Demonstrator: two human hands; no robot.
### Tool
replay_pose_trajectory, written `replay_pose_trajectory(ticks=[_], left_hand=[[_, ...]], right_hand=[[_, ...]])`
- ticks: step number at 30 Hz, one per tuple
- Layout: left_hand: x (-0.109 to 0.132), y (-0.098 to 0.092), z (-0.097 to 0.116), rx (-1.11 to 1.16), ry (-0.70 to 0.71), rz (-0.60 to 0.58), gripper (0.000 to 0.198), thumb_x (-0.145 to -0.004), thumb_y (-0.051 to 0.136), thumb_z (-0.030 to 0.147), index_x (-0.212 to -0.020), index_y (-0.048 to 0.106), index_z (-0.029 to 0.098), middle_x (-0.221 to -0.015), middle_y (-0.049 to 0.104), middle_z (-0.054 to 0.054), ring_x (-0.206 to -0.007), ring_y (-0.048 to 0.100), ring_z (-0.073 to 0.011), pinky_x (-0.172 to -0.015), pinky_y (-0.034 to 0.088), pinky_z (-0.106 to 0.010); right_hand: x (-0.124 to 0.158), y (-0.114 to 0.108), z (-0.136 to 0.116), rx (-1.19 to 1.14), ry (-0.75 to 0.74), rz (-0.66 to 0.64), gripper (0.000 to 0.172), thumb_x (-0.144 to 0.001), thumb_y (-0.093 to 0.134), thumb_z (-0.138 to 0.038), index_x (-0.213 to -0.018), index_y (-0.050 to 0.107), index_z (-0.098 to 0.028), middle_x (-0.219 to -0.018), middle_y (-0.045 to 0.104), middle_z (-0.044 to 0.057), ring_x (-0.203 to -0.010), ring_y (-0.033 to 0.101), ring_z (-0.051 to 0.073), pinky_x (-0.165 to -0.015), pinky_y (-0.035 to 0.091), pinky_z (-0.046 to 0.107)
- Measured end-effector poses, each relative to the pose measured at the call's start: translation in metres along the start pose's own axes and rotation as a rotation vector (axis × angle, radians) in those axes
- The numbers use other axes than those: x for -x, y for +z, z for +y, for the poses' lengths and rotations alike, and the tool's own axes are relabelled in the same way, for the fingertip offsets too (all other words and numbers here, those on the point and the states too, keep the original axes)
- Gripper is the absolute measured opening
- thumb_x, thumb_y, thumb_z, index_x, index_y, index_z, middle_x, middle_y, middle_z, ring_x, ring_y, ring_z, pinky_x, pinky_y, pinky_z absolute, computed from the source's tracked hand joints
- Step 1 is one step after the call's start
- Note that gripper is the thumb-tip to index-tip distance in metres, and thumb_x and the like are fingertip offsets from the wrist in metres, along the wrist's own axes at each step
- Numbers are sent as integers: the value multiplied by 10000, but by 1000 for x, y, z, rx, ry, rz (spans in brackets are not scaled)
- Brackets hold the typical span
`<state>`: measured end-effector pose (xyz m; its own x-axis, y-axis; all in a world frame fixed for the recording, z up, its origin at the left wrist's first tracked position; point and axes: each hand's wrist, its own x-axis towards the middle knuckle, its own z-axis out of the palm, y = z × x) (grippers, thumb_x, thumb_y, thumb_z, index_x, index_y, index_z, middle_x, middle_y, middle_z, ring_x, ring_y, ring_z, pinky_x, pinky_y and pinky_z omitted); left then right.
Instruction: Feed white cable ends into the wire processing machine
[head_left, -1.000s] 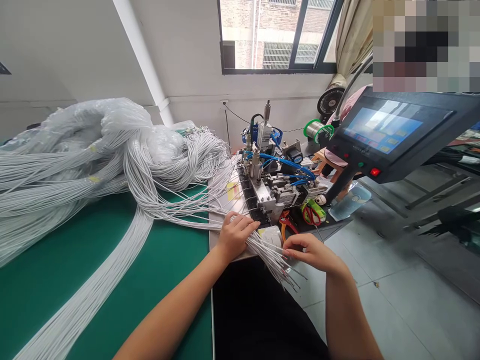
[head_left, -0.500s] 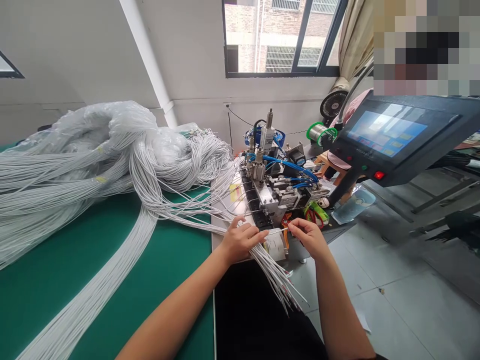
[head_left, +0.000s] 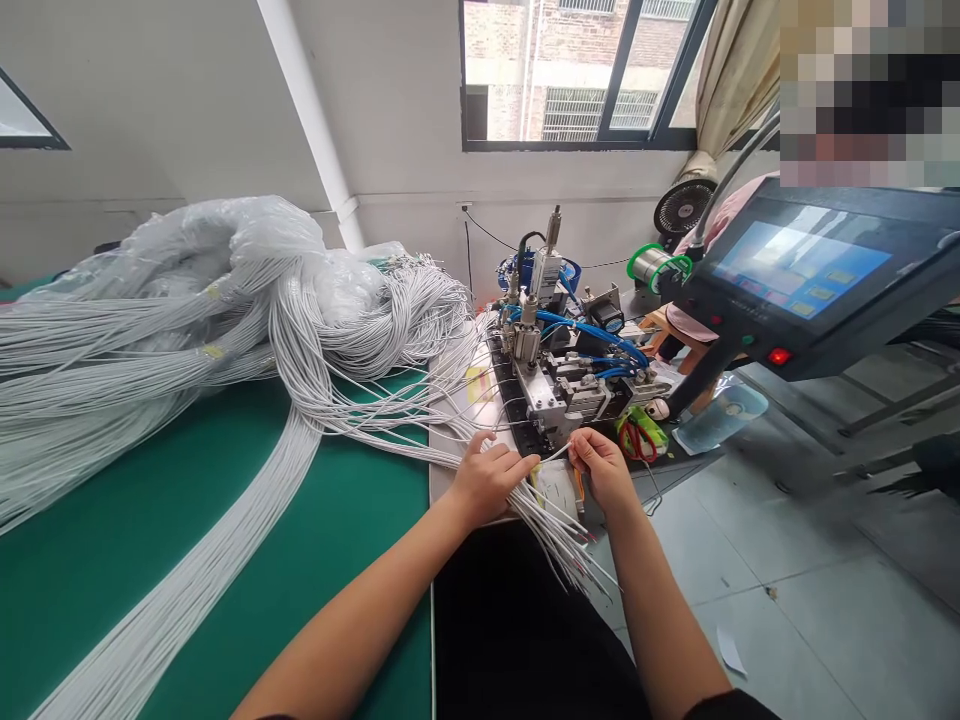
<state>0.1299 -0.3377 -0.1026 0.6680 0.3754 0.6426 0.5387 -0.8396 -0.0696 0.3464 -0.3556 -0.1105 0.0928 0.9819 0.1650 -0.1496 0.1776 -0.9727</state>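
Note:
My left hand (head_left: 491, 482) is closed over a bundle of thin white cables (head_left: 559, 540), whose loose ends fan out past it above my dark-clothed lap. One white cable (head_left: 555, 455) runs from its fingertips across to my right hand (head_left: 602, 470). The thumb and fingers of that hand pinch the cable near its end. Both hands are just in front of a small bench machine (head_left: 541, 395) with metal cylinders and blue air hoses. Beneath my right hand, an orange-handled tool (head_left: 578, 485) is partly hidden.
A large pile of white cables (head_left: 307, 330), partly wrapped in clear plastic, covers the green table (head_left: 367, 520). To the right stand a touch-screen panel (head_left: 806, 260), a solder wire spool (head_left: 658, 266), red-handled scissors (head_left: 637, 440) and a clear plastic box (head_left: 724, 415). Another person sits behind the panel.
My right hand has moved slightly left and up, nearer the machine, with the cable end now angled upward. My left hand keeps its hold. The whole view has shifted slightly.

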Motion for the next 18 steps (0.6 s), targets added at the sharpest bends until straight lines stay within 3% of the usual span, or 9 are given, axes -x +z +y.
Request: replay_pose_trajectory(ticks=[6,10,14,18], left_hand=[[0,-1,-1,12,11,-4,390,-775,493,102,-1128,607,220,-717,653,17,-682,564,-149,-931,281,-387],[-3,-4,1,-4,-24,36,414,-768,481,102,-1148,608,208,-692,633,7,-674,556,-157,-908,281,-391],[-4,-6,1,-50,-61,18,378,-782,478,97,-1104,635,218,-680,610,-4,-685,551,-161,-910,277,-392],[-3,-2,1,-71,-85,-6,323,-800,495,119,-1068,647,220,-689,606,-8,-703,549,-167,-921,276,-404]], right_hand=[[-2,3,6,94,21,27,371,-784,614,-566,-724,528,-211,-596,419,-26,-495,319,108,-466,293,252],[-3,-3,3,267,-12,28,347,-828,570,-521,-699,530,-201,-628,444,-13,-548,370,124,-525,329,261],[-6,-11,0,562,-90,-56,319,-850,541,-471,-702,564,-189,-656,493,2,-629,440,153,-598,358,269],[-14,-14,2,690,-127,-116,314,-842,526,-457,-680,555,-189,-637,500,-4,-629,450,158,-607,357,267]])
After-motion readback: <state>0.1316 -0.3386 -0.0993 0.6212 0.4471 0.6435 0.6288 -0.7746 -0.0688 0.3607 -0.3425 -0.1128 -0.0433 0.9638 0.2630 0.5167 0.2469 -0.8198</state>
